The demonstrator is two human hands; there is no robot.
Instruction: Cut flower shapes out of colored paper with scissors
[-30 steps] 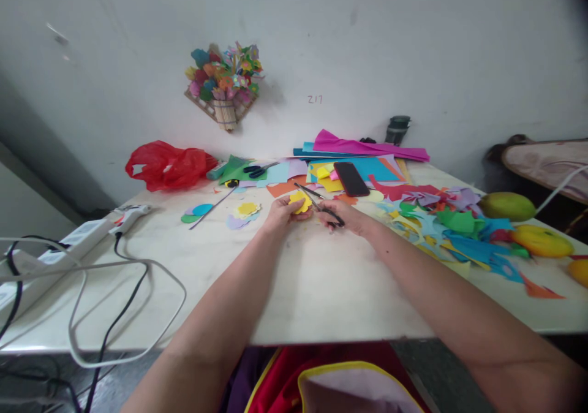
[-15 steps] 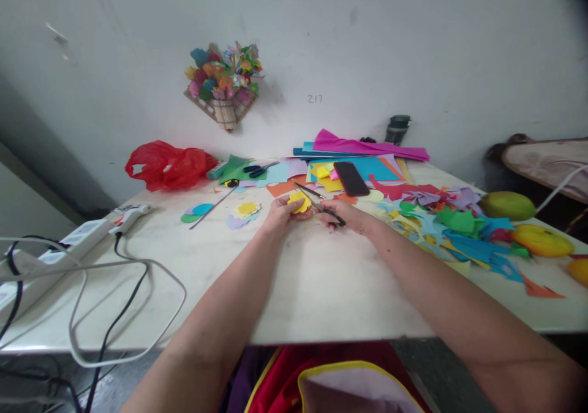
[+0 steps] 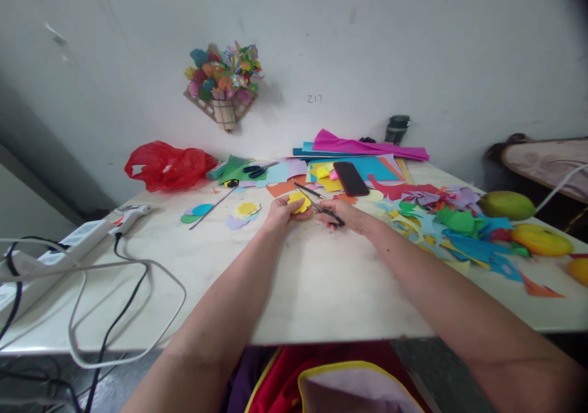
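My left hand [image 3: 281, 211] is closed on a yellow paper flower [image 3: 299, 201] with a scalloped edge, held just above the table. In my right hand [image 3: 342, 212] is a pair of scissors [image 3: 328, 214] with dark handles, its blades pointing up and left at the flower's right edge. Whether the blades touch the paper I cannot tell. Left of my hands lie another yellow paper flower [image 3: 248, 208] and scalloped lilac and light blue paper pieces [image 3: 239, 222]. Tiny paper bits lie on the table below my left hand.
A phone [image 3: 351, 179] lies on coloured paper sheets behind my hands. Paper scraps [image 3: 459, 223] and mangoes [image 3: 542, 240] are at right. A red plastic bag [image 3: 169, 165], second scissors [image 3: 257, 170] and paper circles [image 3: 197, 212] are at left. Cables and a power strip [image 3: 82, 238] occupy the left edge.
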